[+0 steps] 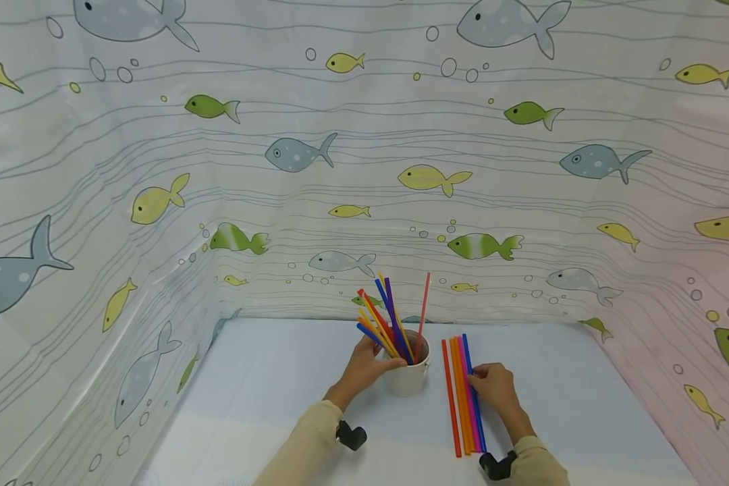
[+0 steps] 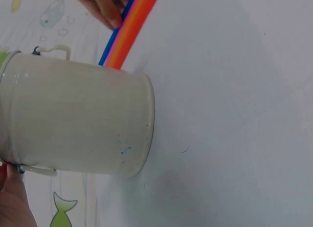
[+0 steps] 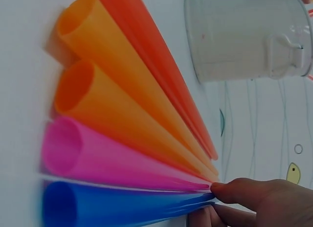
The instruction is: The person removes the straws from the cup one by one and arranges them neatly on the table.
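A white metal bucket [image 1: 408, 381] stands upright on the table, with several coloured drinking straws [image 1: 392, 324] leaning in it. My left hand [image 1: 364, 368] grips the bucket's upper left side, thumb at the front of the rim and fingers behind, close against the straws. Right of the bucket lies a row of straws: a red one [image 1: 451, 398], two orange ones [image 3: 122, 56], a pink one [image 3: 112, 148] and a blue one [image 3: 112, 202]. With thumb and fingertips, my right hand [image 1: 498, 391] pinches the blue straw at the row's right edge.
The white table [image 1: 267, 385] reaches back to a fish-patterned curtain [image 1: 364, 229], which also hangs on both sides. Dark wrist cameras [image 1: 352, 436] sit at both sleeve cuffs. One light red straw [image 1: 423, 307] leans apart from the others in the bucket.
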{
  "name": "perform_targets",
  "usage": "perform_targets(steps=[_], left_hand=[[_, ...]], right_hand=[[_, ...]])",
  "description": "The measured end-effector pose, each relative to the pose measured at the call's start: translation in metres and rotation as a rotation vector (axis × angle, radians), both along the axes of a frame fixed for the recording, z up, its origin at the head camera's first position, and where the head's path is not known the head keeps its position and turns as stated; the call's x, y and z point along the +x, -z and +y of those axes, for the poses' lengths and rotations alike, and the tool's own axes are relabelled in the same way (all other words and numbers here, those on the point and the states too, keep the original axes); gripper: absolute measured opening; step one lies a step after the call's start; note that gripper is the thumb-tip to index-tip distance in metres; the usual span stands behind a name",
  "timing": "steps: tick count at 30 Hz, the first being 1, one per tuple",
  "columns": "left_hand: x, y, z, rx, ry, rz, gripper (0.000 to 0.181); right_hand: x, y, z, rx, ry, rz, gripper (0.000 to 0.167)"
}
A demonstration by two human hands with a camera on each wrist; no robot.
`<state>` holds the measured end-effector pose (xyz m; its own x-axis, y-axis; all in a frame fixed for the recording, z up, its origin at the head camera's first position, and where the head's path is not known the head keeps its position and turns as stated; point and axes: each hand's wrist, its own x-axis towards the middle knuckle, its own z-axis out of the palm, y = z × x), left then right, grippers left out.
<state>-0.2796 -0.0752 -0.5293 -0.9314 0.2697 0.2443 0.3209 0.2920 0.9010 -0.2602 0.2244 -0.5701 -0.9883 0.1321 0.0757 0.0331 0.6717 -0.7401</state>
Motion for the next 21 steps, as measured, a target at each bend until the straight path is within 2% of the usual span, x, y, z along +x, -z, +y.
perform_targets(steps=[14,17,21], left_hand=[[0.000,-0.001,0.001,-0.004,-0.002,-0.003,0.069],[0.000,0.000,0.000,-0.002,0.001,0.007,0.069],[-0.001,0.001,0.000,-0.006,0.003,0.013,0.069]], right_hand=[[0.002,-0.010,0.002,-0.013,0.009,-0.021,0.029],[0.000,-0.016,0.001,-0.003,0.026,0.019,0.028],[-0.008,-0.029,-0.004,0.017,0.035,0.118,0.026]])
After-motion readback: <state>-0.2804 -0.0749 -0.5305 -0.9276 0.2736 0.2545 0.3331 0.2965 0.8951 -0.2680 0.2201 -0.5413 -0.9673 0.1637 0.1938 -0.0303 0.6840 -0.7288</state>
